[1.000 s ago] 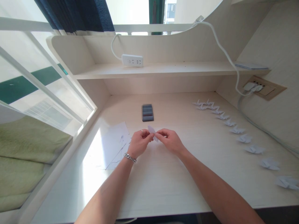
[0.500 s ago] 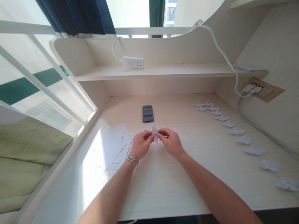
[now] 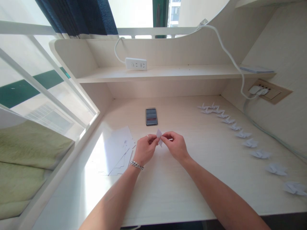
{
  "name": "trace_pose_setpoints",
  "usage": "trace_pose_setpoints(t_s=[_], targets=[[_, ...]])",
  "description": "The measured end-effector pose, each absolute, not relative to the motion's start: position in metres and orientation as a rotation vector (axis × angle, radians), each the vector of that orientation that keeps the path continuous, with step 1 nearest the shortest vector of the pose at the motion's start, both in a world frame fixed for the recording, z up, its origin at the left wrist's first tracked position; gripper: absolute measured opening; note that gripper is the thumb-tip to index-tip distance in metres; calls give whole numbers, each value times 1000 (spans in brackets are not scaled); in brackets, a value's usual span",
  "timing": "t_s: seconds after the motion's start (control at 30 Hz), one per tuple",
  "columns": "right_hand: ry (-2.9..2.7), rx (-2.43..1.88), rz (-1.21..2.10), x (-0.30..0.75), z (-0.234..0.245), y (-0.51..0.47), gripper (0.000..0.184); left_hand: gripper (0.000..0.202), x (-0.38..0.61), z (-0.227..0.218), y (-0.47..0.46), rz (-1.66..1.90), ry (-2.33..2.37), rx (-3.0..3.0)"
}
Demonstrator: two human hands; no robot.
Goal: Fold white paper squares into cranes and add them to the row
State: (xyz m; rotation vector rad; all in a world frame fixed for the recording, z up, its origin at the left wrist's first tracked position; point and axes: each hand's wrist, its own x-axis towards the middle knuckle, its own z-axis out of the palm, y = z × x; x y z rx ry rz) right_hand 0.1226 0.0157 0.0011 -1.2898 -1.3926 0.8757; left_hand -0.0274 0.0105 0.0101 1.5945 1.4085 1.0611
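Observation:
A small folded piece of white paper [image 3: 159, 132], diamond-shaped, is pinched between both hands above the desk. My left hand [image 3: 145, 147] grips its left side between thumb and fingers; a ring and a chain bracelet show on that hand and wrist. From the right, my right hand [image 3: 175, 145] pinches the same paper near its middle. Fingertips cover part of the folds. A phone [image 3: 151, 117] lies just beyond the hands. Left of my left hand, white paper sheets [image 3: 117, 143] and cut pieces lie flat, partly in sunlight.
Several white folded paper cranes [image 3: 243, 134] stand in a curved line along the desk's right side. A shelf [image 3: 165, 72] at the back carries a power strip [image 3: 136, 64]. A white cable [image 3: 230, 54] hangs down to the wall socket [image 3: 271, 91]. White rails [image 3: 57, 68] border the left.
My right fingertips have shifted very slightly left on the folded paper. Both hands stay in nearly the same place, and the paper remains held between them.

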Motion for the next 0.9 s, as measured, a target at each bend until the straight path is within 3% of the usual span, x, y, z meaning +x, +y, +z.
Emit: trace_pose_setpoints(t_s=[0.43,0.9], targets=[[-1416,-1226,993,123,2,16,14,20,-28,10,10,1061,1402,1643],[-1420,-1233,966,121,2,14,15,23,-30,3,13,1295,1422,1524]])
